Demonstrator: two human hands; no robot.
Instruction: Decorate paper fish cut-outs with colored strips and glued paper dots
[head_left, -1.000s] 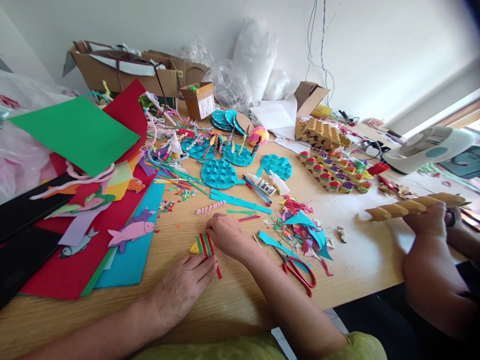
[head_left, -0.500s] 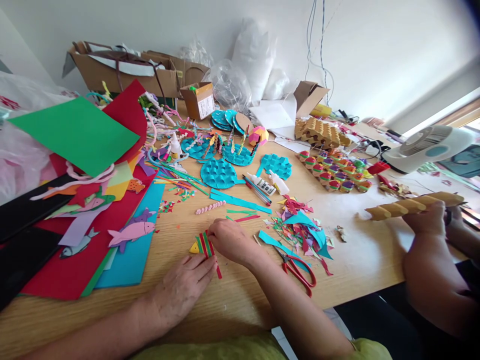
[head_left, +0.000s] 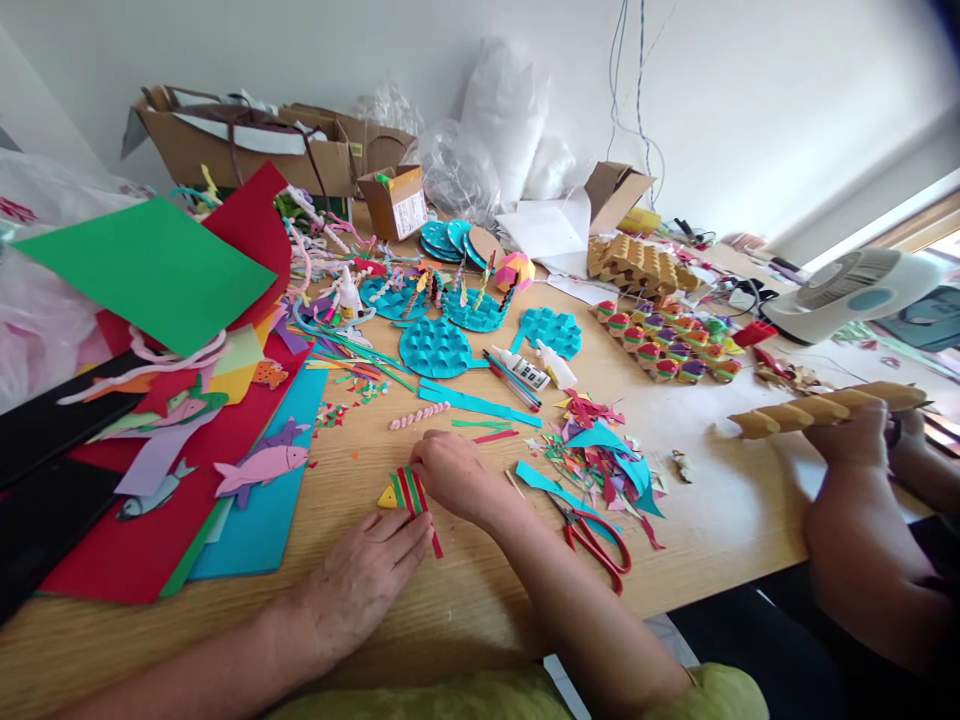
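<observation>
A small paper fish (head_left: 400, 492) with a yellow head and green and red stripes lies on the wooden table in front of me. My left hand (head_left: 367, 570) rests flat, its outstretched fingertips pressing the fish's lower edge down. At the fish's upper right edge, my right hand (head_left: 456, 476) is closed, with thumb and fingertips bent together by the upper end of a red paper strip (head_left: 438, 545). The strip crosses the fish's rear and its loose end sticks out below my left fingers. My right fingertips are partly hidden.
Red-handled scissors (head_left: 596, 550) lie to the right, near a pile of paper scraps (head_left: 600, 450). Coloured sheets (head_left: 97, 540) with cut-out fish cover the left. Glue bottles (head_left: 555, 364) and blue egg-carton pieces (head_left: 435, 348) stand behind. Another person's hand (head_left: 855, 435) holds an egg-carton strip (head_left: 825, 405) at right.
My right hand has shifted very slightly left and down at the fish's upper edge. The fish and my left hand stay practically in place; the whole view has drifted a little.
</observation>
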